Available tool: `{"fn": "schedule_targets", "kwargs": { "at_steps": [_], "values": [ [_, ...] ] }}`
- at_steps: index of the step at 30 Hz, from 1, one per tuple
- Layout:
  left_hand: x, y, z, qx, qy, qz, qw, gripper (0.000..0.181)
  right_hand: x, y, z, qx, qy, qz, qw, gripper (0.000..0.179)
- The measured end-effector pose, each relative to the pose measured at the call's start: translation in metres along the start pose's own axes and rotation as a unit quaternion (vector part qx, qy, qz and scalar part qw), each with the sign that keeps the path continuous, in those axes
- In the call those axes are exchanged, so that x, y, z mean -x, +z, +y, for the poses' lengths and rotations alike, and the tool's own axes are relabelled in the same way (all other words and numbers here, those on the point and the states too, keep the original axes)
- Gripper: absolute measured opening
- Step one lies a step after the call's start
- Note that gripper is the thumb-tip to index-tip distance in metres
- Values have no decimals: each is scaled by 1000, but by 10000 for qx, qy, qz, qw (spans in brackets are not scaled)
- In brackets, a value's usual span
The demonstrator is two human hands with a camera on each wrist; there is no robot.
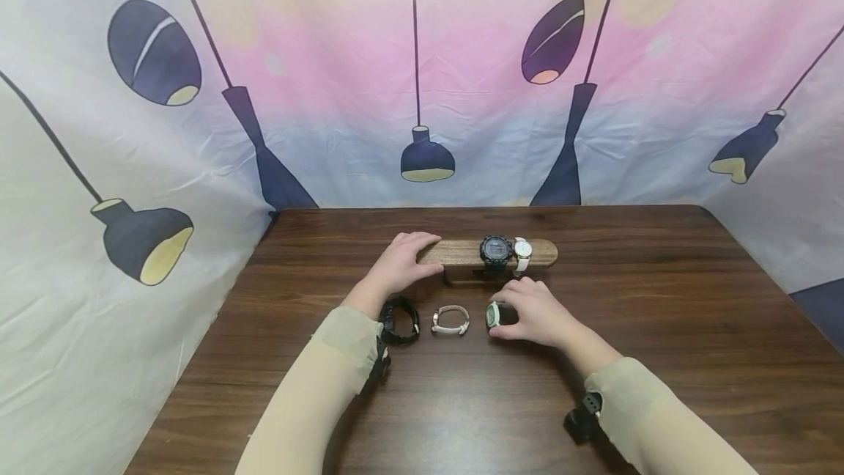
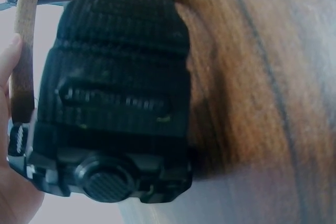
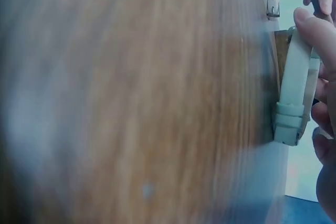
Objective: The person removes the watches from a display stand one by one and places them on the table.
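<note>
My left hand point(image 1: 405, 262) grips the left end of a wooden watch stand point(image 1: 455, 253), thumb along the front and fingers over the back. On the stand's right half sit a black digital watch point(image 1: 495, 249) and a white-strapped watch point(image 1: 522, 248). In front of it, my right hand point(image 1: 535, 312) pinches a pale green watch point(image 1: 492, 315) low over the table. Its buckled strap point(image 3: 293, 85) shows under the thumb in the right wrist view; the palm side is partly hidden.
Another black watch point(image 1: 415, 322) stands on its side by my left wrist and fills much of the left wrist view. A slim watch with a pale strap point(image 1: 451, 330) lies between it and my right hand. A patterned cloth point(image 1: 356, 79) hangs behind the brown table point(image 1: 626, 262).
</note>
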State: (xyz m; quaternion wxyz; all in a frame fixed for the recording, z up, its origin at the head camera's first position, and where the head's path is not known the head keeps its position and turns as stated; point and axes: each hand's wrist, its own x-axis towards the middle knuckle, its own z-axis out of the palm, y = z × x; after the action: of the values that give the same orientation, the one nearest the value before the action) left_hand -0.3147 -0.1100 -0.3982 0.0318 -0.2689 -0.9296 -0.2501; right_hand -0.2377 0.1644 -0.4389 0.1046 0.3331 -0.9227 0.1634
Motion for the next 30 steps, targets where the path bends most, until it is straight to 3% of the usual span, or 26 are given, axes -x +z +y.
{"fn": "schedule_targets", "kwargs": {
  "at_steps": [11,22,30],
  "values": [
    [0,0,0,-47,-20,-36,10000,57,-3,3,-3,165,86,48,9998,50],
    [1,0,1,-50,-56,-79,9999,58,-2,8,-3,-24,382,-198,9991,53],
    [2,1,2,-27,-62,-37,10000,58,-1,3,0,-246,281,-35,9993,59]
  ]
}}
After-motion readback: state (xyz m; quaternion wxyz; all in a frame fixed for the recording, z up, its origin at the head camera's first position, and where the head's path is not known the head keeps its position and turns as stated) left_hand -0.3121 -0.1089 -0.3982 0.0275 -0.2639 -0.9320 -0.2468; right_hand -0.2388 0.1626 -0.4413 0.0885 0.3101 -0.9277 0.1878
